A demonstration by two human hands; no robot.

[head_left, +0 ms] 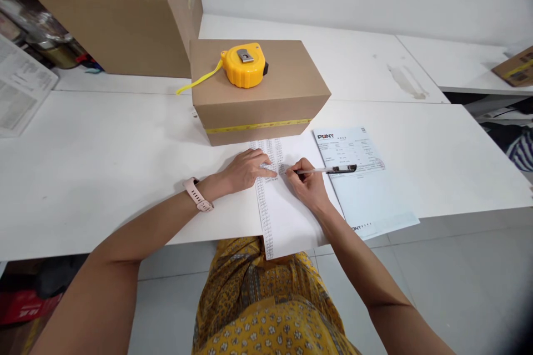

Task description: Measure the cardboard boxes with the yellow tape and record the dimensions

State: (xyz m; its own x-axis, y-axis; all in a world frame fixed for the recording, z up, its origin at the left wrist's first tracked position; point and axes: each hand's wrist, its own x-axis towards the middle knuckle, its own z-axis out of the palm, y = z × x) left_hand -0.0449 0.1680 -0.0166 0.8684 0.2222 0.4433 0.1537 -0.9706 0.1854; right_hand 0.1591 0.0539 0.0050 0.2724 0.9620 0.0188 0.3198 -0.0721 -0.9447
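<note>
My right hand is closed around a pen, its tip down on a white sheet of printed rows that overhangs the table's front edge. My left hand lies flat on the same sheet, fingers stretched along a printed line; a pink watch sits on that wrist. Just behind the sheet stands a small cardboard box with yellow tape along its front. A yellow tape measure rests on top of the box, its strap hanging off to the left.
A pale blue printed form lies to the right of the sheet. A large cardboard carton stands at the back left on the white table, with papers at the far left. Another box sits far right.
</note>
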